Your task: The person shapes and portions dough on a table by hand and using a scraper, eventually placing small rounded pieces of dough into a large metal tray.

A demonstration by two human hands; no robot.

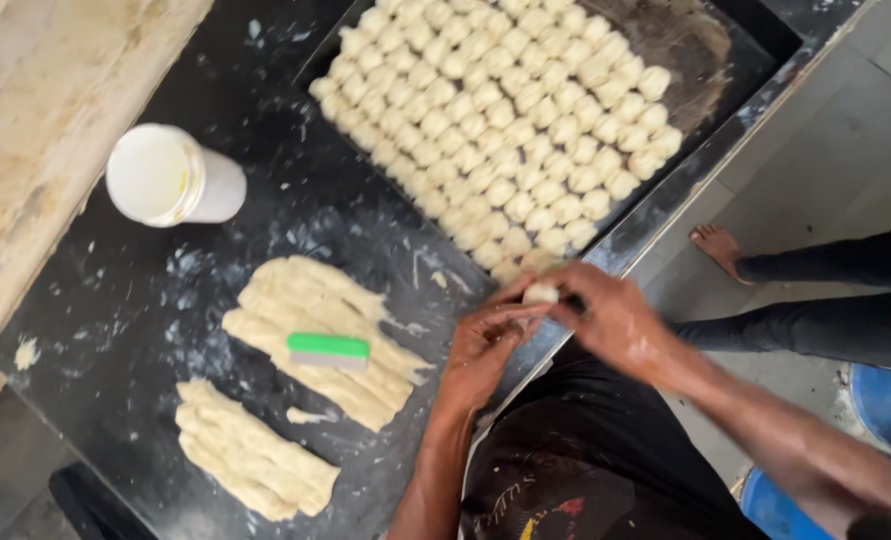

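My left hand (pixel 484 345) and my right hand (pixel 611 318) meet at the near edge of the black table (pixel 116 330), both closed round one small dough piece (pixel 542 293). Just beyond them a dark tray (pixel 736 60) holds several rows of small pale dough pieces (pixel 506 120). Left of my hands lies a long flattened slab of dough (pixel 316 335) with a green-handled scraper (pixel 329 350) resting on it. A second dough slab (pixel 251 455) lies nearer the table's left corner.
A white cup (pixel 171 177) lies on its side on the table at the left. A wooden surface (pixel 46 120) borders the table's far left. Another person's bare foot (pixel 718 245) and dark-trousered legs (pixel 846 300) stand on the grey floor at the right, by blue containers (pixel 890 405).
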